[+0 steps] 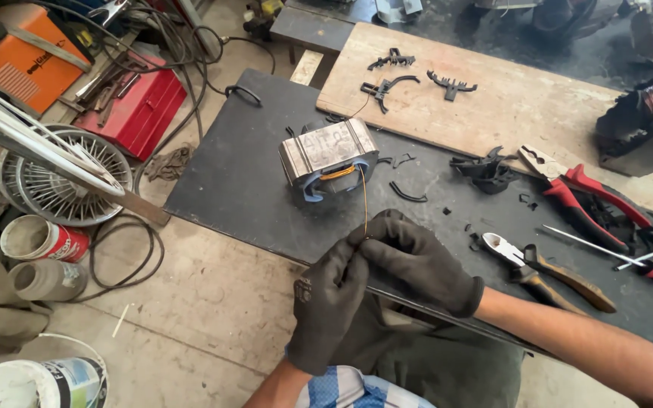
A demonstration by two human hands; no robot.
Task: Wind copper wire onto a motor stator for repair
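Both gloved hands meet at the table's near edge. Right hand (417, 261) and left hand (332, 295) have fingertips pressed together on the end of a thin copper wire (364, 204); which hand bears the pinch more, cannot tell.

Wire runs taut and near-straight up from the gloves to the stator (329, 157), entering at its blue slot liner, where more copper shows.

Stator sits mid-table on the black table (228, 181), apart from the hands. Laminated steel block, likely heavy, should stay put under a light pull.

Wire: judged light, springy, easily kinked or snapped; enamel likely slick against gloves. Best held close to its end, pulled in line with the slot.

Right of the hands: cutters (542, 264) with brown grips, red pliers (576, 196), a screwdriver (629, 261). Black plastic bits (485, 172) scattered near the stator; more on the wooden board (508, 106) beyond.

Floor left: red toolbox (141, 106), fan guard (62, 181), cans (43, 242).
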